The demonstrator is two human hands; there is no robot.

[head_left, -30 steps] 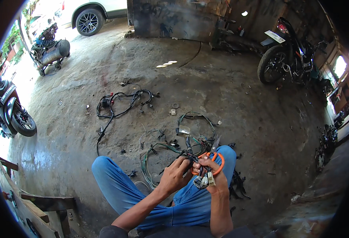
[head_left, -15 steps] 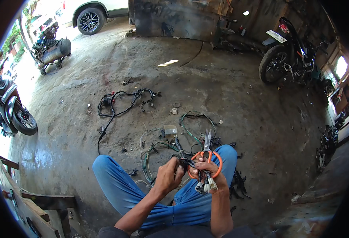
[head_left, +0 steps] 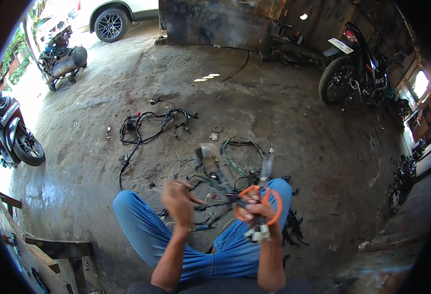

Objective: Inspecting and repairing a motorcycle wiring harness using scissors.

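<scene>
Orange-handled scissors (head_left: 278, 198) and wiring harness (head_left: 223, 180) in right hand (head_left: 260, 208), left hand (head_left: 177, 202) apart

Head view, from my end: right hand is closed round the scissor handles and the dark taped harness together, in front of the right knee. Blades point away from the body, motion-blurred; I can't tell if they're parted. Pale connectors (head_left: 258, 235) hang below that fist, on the wrist side. Harness trunk runs up and left from the fist to a pale boxy piece (head_left: 208, 152), also blurred.

Left hand is well apart from the right, between the knees of the blue jeans (head_left: 137, 215). Fingers look bent but smeared; I can't tell whether they pinch anything. Dark wire branches reach toward it, contact unclear to me.

Floor (head_left: 323, 161): green wire loop (head_left: 226, 159) beyond the hands, black cable loom (head_left: 131, 125) farther out left. I also get a motorcycle (head_left: 340, 81) far right and a tank compressor (head_left: 71, 63) upper left.
</scene>
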